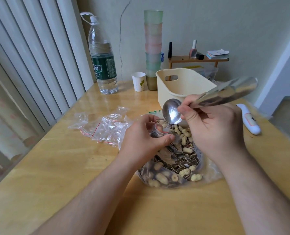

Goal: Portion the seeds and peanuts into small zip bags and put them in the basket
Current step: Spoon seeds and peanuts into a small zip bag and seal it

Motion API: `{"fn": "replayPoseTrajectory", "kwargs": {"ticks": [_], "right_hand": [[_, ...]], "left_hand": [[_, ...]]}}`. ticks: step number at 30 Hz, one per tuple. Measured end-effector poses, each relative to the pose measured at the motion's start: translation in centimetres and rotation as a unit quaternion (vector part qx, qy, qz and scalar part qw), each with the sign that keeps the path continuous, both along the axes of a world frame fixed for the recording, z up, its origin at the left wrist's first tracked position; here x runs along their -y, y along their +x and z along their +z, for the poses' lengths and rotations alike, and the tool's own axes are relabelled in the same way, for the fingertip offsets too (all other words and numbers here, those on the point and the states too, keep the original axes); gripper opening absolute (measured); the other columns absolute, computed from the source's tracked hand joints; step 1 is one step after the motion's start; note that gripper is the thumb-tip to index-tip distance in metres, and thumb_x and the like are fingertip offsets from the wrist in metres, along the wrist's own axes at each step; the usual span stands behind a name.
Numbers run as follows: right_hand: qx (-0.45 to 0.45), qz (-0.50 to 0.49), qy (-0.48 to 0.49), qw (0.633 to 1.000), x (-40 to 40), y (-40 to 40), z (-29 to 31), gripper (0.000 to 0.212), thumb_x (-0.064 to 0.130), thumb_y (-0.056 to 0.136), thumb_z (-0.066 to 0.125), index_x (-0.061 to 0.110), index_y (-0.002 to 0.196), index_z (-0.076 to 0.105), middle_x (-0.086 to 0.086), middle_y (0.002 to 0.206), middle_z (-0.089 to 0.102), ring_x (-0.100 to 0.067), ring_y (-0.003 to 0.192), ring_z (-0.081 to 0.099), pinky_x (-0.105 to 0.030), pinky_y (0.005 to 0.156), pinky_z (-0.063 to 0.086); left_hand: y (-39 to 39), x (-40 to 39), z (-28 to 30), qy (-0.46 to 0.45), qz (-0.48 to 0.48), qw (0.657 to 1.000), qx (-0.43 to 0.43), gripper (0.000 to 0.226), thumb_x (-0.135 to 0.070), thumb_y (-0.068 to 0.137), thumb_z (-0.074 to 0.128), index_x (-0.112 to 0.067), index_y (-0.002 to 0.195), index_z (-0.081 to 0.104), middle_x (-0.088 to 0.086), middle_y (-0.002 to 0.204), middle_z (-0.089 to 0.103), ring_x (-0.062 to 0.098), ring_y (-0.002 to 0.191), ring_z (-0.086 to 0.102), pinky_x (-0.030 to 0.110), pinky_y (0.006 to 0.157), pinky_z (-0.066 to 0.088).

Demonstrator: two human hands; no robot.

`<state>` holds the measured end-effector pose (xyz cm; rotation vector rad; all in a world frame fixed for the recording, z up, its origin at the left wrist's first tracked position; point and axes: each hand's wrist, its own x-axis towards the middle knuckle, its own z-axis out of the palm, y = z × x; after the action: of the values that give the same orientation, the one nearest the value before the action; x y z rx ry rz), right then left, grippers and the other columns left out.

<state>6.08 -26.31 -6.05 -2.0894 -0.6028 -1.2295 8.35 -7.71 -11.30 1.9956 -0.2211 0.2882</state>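
Observation:
A large clear bag of striped sunflower seeds and peanuts [176,160] lies open on the wooden table [64,167] between my forearms. My left hand [140,136] holds a small zip bag [159,131] with a red seal line open over it; a few pieces show inside. My right hand [213,126] grips a metal spoon [172,112] by the handle, its empty bowl tipped just above the small bag's mouth. The cream basket [185,85] stands behind the hands.
A pile of empty zip bags [105,128] lies left of my left hand. A big water bottle [103,61], a paper cup [138,81] and a tall stack of cups [153,48] stand at the back. A white case [249,121] lies at the right.

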Motion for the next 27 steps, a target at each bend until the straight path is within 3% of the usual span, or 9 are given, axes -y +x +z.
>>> {"fn": "replayPoseTrajectory", "kwargs": {"ticks": [3, 10, 13, 16, 19, 21, 24, 27], "right_hand": [[-0.009, 0.001, 0.016, 1.000, 0.2, 0.1, -0.2, 0.021, 0.021, 0.101, 0.072, 0.007, 0.085, 0.076, -0.001, 0.069, 0.064, -0.019, 0.064, 0.058, -0.025, 0.061, 0.044], [-0.038, 0.003, 0.056, 0.998, 0.5, 0.1, -0.3, 0.019, 0.025, 0.101, 0.070, 0.011, 0.088, 0.075, 0.000, 0.072, 0.069, -0.021, 0.071, 0.066, -0.037, 0.066, 0.051], [-0.076, 0.012, 0.114, 0.991, 0.8, 0.1, -0.2, 0.017, 0.034, 0.100, 0.068, 0.022, 0.091, 0.074, 0.006, 0.071, 0.071, -0.018, 0.070, 0.071, -0.041, 0.068, 0.057], [-0.135, 0.017, 0.176, 0.975, 1.5, 0.0, -0.1, 0.015, 0.042, 0.099, 0.066, 0.031, 0.090, 0.069, 0.007, 0.063, 0.070, -0.015, 0.064, 0.072, -0.050, 0.068, 0.061], [-0.238, 0.009, 0.128, 0.963, 1.9, 0.0, -0.1, 0.014, 0.040, 0.101, 0.065, 0.029, 0.093, 0.068, 0.005, 0.059, 0.070, -0.011, 0.058, 0.070, -0.049, 0.071, 0.061], [-0.305, -0.003, 0.070, 0.950, 1.7, -0.1, -0.1, 0.022, 0.039, 0.101, 0.063, 0.020, 0.090, 0.069, 0.003, 0.059, 0.068, -0.010, 0.055, 0.069, -0.045, 0.071, 0.061], [-0.333, -0.008, 0.007, 0.943, 1.4, -0.4, 0.0, 0.030, 0.042, 0.100, 0.060, 0.018, 0.082, 0.067, -0.002, 0.064, 0.067, -0.025, 0.060, 0.066, -0.044, 0.068, 0.058], [-0.359, 0.010, -0.011, 0.933, 0.8, -0.7, 0.0, 0.032, 0.043, 0.099, 0.063, 0.020, 0.076, 0.066, -0.002, 0.068, 0.068, -0.026, 0.062, 0.064, -0.044, 0.067, 0.058]], "left_hand": [[-0.1, -0.1, -0.1, 0.013, -0.002, 1.000, 0.013, 0.052, -0.042, 0.070, 0.095, -0.040, 0.112, 0.067, -0.012, 0.099, 0.075, -0.001, 0.098, 0.070, 0.035, 0.088, 0.062], [-0.5, -0.3, 0.2, 0.038, -0.001, 0.999, 0.025, 0.051, -0.041, 0.073, 0.094, -0.048, 0.116, 0.068, -0.016, 0.096, 0.075, -0.004, 0.096, 0.069, 0.033, 0.090, 0.059], [-0.4, -0.7, 0.4, -0.005, -0.010, 1.000, -0.003, 0.068, -0.042, 0.071, 0.096, -0.040, 0.132, 0.065, -0.013, 0.101, 0.076, -0.004, 0.099, 0.069, 0.025, 0.093, 0.058], [0.1, -1.6, 0.9, -0.115, -0.025, 0.992, -0.051, 0.075, -0.034, 0.069, 0.096, -0.024, 0.136, 0.065, -0.009, 0.105, 0.079, 0.003, 0.094, 0.072, 0.029, 0.091, 0.061], [0.7, -2.2, 0.7, -0.184, -0.032, 0.979, -0.080, 0.079, -0.040, 0.060, 0.101, -0.022, 0.130, 0.070, -0.005, 0.112, 0.080, 0.017, 0.113, 0.073, 0.034, 0.099, 0.058], [1.1, -2.3, 0.4, -0.206, -0.034, 0.974, -0.092, 0.083, -0.047, 0.053, 0.102, -0.023, 0.127, 0.072, 0.000, 0.117, 0.079, 0.018, 0.120, 0.070, 0.034, 0.101, 0.056], [1.1, -2.1, 0.2, -0.217, -0.041, 0.971, -0.092, 0.085, -0.052, 0.052, 0.101, -0.025, 0.127, 0.072, 0.000, 0.120, 0.078, 0.017, 0.121, 0.070, 0.030, 0.097, 0.056], [0.5, -1.6, 0.3, -0.226, -0.049, 0.969, -0.088, 0.077, -0.041, 0.063, 0.099, -0.021, 0.131, 0.070, -0.002, 0.117, 0.078, 0.013, 0.117, 0.071, 0.028, 0.094, 0.057]]}}
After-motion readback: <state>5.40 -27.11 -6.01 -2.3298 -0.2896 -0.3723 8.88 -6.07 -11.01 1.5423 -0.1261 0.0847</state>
